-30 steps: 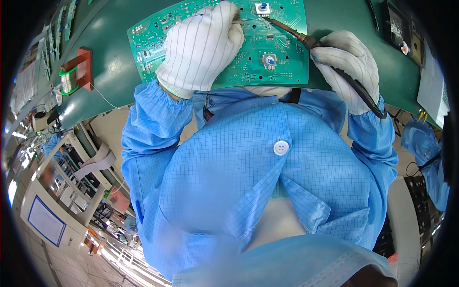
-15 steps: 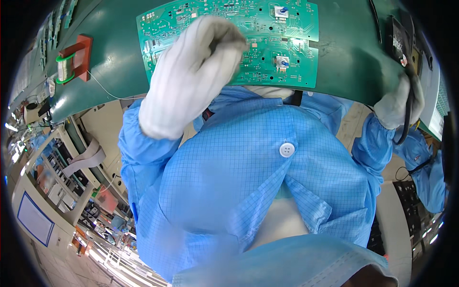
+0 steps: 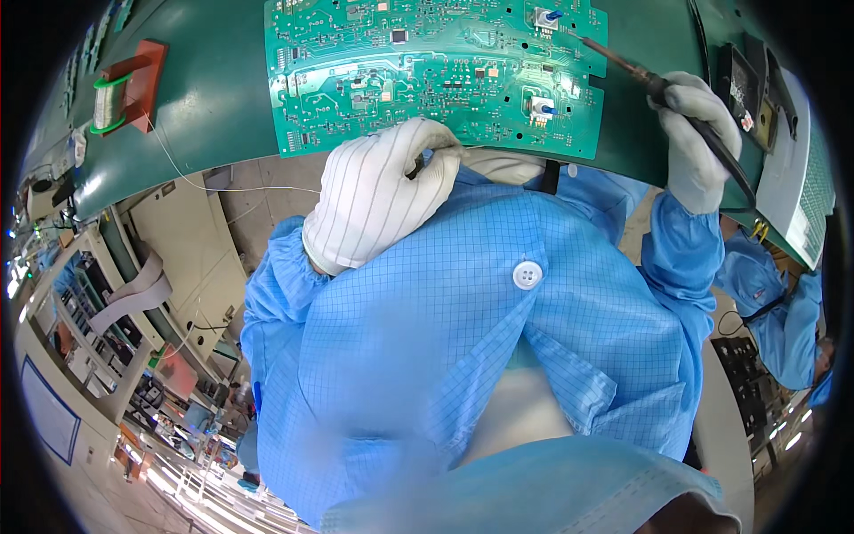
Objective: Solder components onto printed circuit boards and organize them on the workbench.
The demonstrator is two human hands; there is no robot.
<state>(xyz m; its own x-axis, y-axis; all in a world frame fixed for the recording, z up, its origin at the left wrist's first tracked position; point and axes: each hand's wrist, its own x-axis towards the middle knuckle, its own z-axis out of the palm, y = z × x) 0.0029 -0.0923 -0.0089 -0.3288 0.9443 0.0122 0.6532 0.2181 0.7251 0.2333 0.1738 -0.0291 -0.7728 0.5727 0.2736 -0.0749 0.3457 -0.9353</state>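
A green circuit board point(image 3: 427, 93) lies on the bench; its right half carries an upper rotary part with a blue shaft point(image 3: 546, 18) and a lower one point(image 3: 542, 109). White-gloved, my left hand point(image 3: 382, 191) is closed in a pinch at the board's near edge. Thin solder wire point(image 3: 227, 189) runs into it from a green-flanged spool point(image 3: 109, 105) on the left. My right hand point(image 3: 703, 138), gloved too, grips a soldering iron point(image 3: 654, 86). The iron's tip points left, close to the upper blue-shafted part; whether it touches the board I cannot tell.
A red-brown holder point(image 3: 151, 84) carries the spool on the green bench point(image 3: 209, 89). At the right stand a dark soldering-iron stand point(image 3: 743, 84) and a pale tray point(image 3: 801, 169). Another person's blue sleeve point(image 3: 778, 320) shows at the far right.
My right hand has brought the soldering iron up and left from the stand, over the board's right side. My left hand has drawn back from over the board to its near edge.
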